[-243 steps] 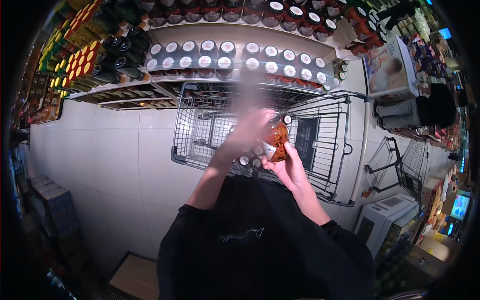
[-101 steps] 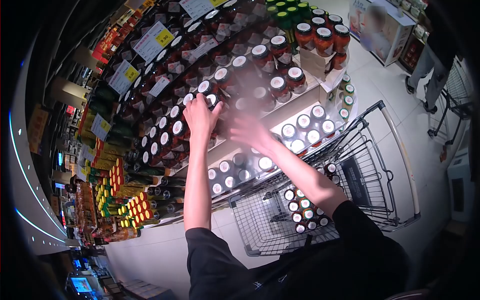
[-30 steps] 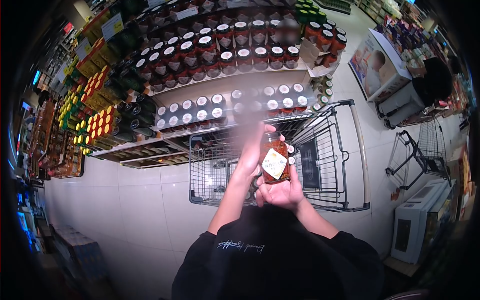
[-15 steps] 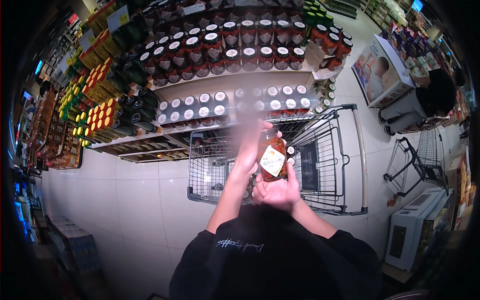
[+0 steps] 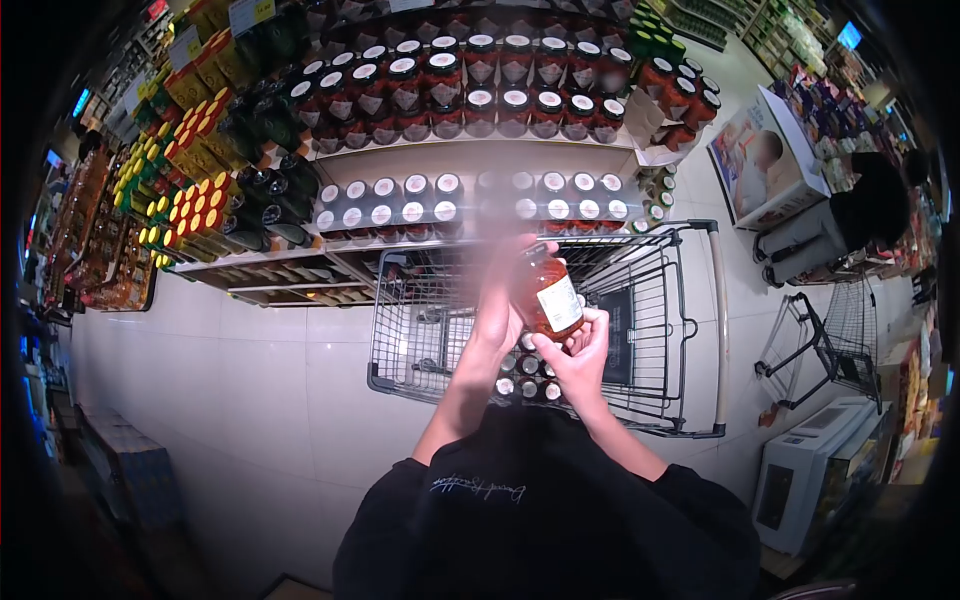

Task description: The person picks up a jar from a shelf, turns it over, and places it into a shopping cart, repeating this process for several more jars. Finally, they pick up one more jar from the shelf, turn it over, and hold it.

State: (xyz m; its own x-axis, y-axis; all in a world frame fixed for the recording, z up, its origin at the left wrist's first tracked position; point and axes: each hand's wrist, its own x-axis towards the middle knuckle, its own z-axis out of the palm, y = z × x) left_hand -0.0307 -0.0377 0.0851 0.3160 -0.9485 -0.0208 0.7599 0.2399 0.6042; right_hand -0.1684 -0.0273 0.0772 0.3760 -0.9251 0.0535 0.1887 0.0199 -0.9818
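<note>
Both my hands hold one glass jar (image 5: 547,294) of red sauce above a wire shopping cart (image 5: 420,300). My left hand (image 5: 497,300) wraps the jar's left side and top. My right hand (image 5: 580,352) cups its base from below. The jar leans to the left, and its pale label faces me. Several white-lidded jars (image 5: 522,375) stand in the bottom of the cart, under my hands.
Store shelves (image 5: 480,160) ahead carry rows of jars with white lids, with yellow-capped bottles (image 5: 180,190) at the left. A crouching person (image 5: 850,215) and a second cart (image 5: 820,330) are at the right, near a white box (image 5: 805,480). Pale tiled floor lies left.
Since a second ago I have turned the jar in my hands, so it tilts and the label has moved to its right side. Earlier I reached to the shelf with both hands.
</note>
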